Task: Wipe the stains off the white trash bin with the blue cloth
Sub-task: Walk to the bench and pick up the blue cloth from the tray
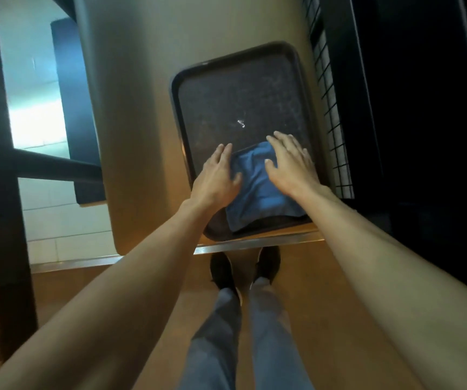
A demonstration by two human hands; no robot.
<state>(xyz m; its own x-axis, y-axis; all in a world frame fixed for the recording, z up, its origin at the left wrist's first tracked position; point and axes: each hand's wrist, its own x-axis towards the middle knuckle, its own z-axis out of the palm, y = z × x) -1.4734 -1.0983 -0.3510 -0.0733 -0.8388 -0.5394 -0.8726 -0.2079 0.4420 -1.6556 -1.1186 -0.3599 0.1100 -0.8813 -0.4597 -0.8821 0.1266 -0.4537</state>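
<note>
Head view: two flat hands, left [217, 175]; right [291, 161], on one blue cloth [257, 198]; one dark tray [243, 97].

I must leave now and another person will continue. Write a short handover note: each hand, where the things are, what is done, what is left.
Left hand: open, fingers straight, resting on the left edge of the blue cloth.
Right hand: open, flat on the cloth's right side.
The cloth lies folded at the near end of the dark tray, which sits on the brown table.
The white trash bin is not in view.
Done: nothing visible on the bin; the cloth is not yet picked up.
Left: take a grip on the cloth, find the bin, wipe off the stains.
</note>
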